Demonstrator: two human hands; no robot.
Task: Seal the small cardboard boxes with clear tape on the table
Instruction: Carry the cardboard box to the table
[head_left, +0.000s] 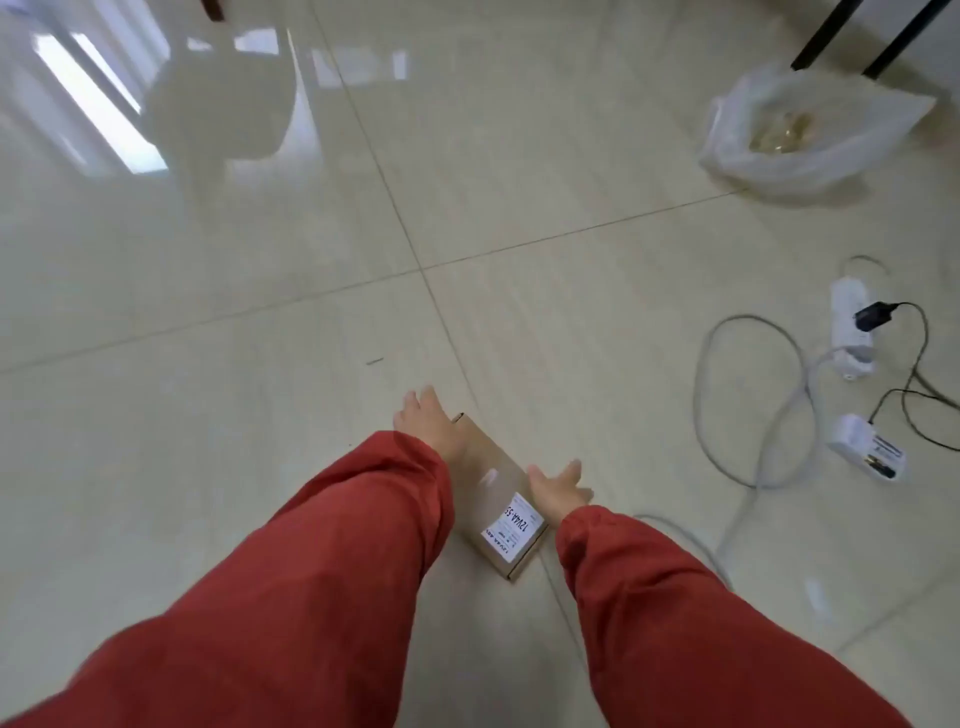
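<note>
1. Progress: one small cardboard box (491, 480) lies flat on the tiled floor (260, 312) at 6 o'clock, not on a desk. No tape roll is in view. A glossy patch on its top may be tape; I cannot tell. I judge the sealing barely begun, with fetching this box the present step.
2. Hands: the left hand (426, 423), fingers spread wide, is at the box's far corner. The right hand (558, 491), open and straight-fingered, is against its right edge. Neither grips it yet.
3. Box: closed, white label (517, 525) at the near end, contents hidden.
4. Containers: a translucent plastic bag (810, 140) at 2 o'clock holds something yellowish and blurred.
5. Nearby: a power strip (852, 332) with a looping grey cable (753, 332) at 3 o'clock.
</note>
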